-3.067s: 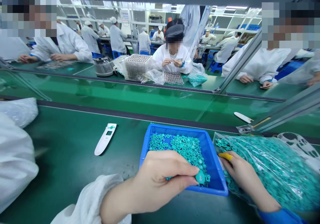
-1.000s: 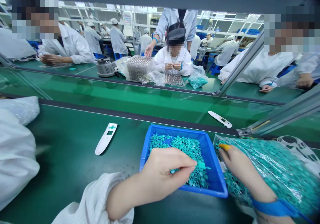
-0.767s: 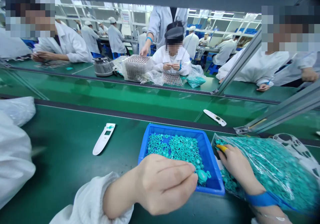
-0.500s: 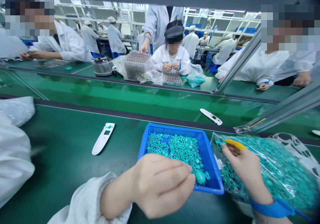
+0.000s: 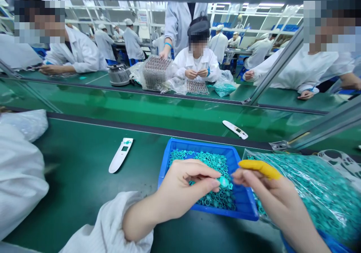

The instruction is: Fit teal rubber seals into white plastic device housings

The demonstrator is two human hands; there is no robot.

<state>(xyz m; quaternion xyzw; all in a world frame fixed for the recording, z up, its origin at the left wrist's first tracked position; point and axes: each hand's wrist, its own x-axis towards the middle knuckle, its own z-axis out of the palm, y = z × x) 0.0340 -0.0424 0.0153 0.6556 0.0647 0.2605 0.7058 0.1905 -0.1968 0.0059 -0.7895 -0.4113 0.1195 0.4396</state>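
Note:
Over the blue tray point(image 5: 243, 204), my left hand point(image 5: 183, 189) pinches a small teal plastic button piece point(image 5: 224, 182) between thumb and fingertips. Close by on its right is my right hand point(image 5: 270, 189), a yellow finger cot point(image 5: 261, 166) on one finger. Its fingertips are pressed together near the piece; whatever they hold is too small or blurred to make out. Loose teal plastic parts point(image 5: 216, 198), many of them ring-shaped, lie in the tray under both hands. Partly behind my right hand and wrist is a clear bag of teal parts point(image 5: 313, 185).
A white elongated shell point(image 5: 121, 156) with a window lies left of the tray. Another white shell point(image 5: 235, 129) is beyond the bench's dark edge. A metal post point(image 5: 304, 132) slants at the right. A white sleeve point(image 5: 21, 177) reaches in at far left; co-workers sit opposite.
My right hand has moved left from the bag's opening to beside the teal piece. My left hand has turned and lifted slightly, still pinching it. The view has shifted a little.

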